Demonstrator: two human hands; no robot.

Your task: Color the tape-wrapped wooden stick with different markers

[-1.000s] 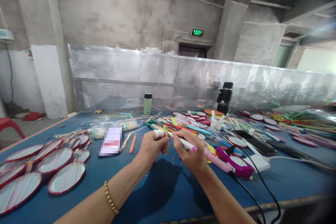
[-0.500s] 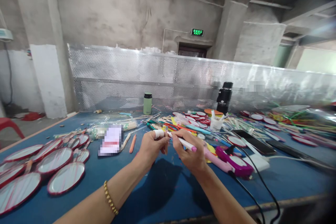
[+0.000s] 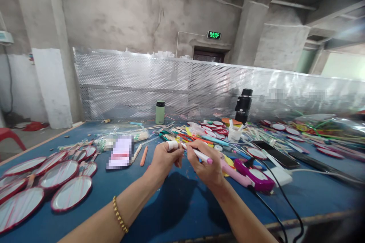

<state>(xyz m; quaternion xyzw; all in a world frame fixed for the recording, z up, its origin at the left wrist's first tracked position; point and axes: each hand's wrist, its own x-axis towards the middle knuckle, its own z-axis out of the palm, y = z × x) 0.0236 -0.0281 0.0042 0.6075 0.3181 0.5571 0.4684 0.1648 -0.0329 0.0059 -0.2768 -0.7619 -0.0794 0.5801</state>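
Note:
My right hand [image 3: 207,165] grips a white marker pen [image 3: 201,155] with a pink end. Its tip points left, toward a small flat wooden stick [image 3: 180,143] pinched upright in my left hand [image 3: 165,159]. My left fingers hide most of that stick, and I cannot tell whether the pen tip touches it. White tape wraps one finger of the left hand, and a gold bead bracelet [image 3: 119,214] circles that wrist. Both hands hover over the blue table [image 3: 125,193]. Just right of my right hand lies a pink and purple handheld device [image 3: 253,176] with a cable.
Round red-rimmed discs [image 3: 72,193] crowd the left side, beside a phone [image 3: 121,152] and an orange stick [image 3: 144,156]. Behind my hands stand a green bottle [image 3: 160,112], a black bottle [image 3: 243,106] and a white cup [image 3: 235,134]. A dark phone [image 3: 276,153] lies right.
Both hands stay nearly in place. The marker and the fingers around the stick shift only very slightly.

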